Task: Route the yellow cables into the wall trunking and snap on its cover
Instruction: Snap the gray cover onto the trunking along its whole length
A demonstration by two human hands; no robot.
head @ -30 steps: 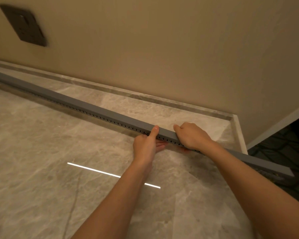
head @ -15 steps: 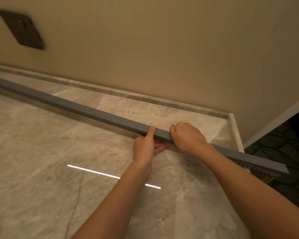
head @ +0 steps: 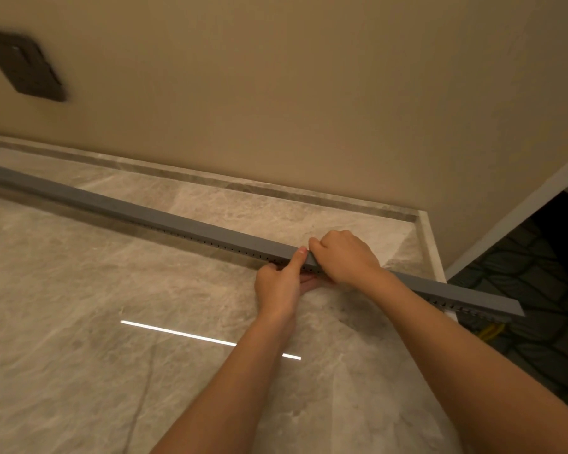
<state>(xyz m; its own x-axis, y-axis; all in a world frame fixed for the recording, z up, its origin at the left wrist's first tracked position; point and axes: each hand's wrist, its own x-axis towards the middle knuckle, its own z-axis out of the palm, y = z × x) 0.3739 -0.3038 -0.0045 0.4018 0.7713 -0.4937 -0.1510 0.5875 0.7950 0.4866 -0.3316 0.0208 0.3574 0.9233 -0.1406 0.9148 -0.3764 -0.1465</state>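
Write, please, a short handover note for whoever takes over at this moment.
Left hand: pinches the trunking, thumb on top, fingers beneath.
Right hand: grips it from above, beside the left hand.
Trunking lies across the floor, away from the wall; yellow cables show only under its right end.
Done: cover seems on along the visible length.
Left: probably press it home here; full snap cannot be judged.
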